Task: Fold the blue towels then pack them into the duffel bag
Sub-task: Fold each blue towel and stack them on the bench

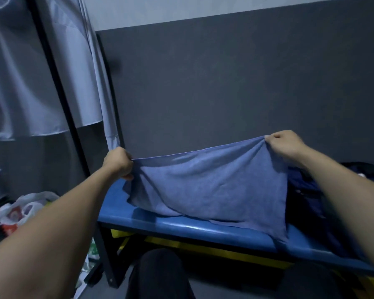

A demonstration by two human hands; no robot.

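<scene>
- Left hand [118, 162] is gripping the left top corner of the towel [212, 188], fingers curled tight round the cloth
- Right hand [284, 144] is pinching the right top corner, knuckles up, cloth bunching at the fingertips
- Both hands are holding the top edge up off the bench [181, 228], right corner sitting higher and farther than the left
- Top edge is sagging a little between the two hands, not pulled taut
- Towel is hanging spread out, facing the camera; lower part is draping onto the blue bench top, near right corner trailing over the bench's near edge
- Some creases running down from each gripped corner
- Bag [307, 203] is lying on the bench at right, dark navy, partly hidden behind the towel and the right forearm; cannot tell whether it is open
- Towel's right edge is overlapping the bag in view; cannot tell if they are touching
- Bench is sitting against a dark grey wall [225, 83], yellow frame showing under the blue top
- Pale curtain [41, 72] is hanging at far left
- Plastic bags [20, 210] are lying on the floor at near left, beside the bench leg
- Knee [160, 272] in dark trousers is showing at near centre, below the bench edge
</scene>
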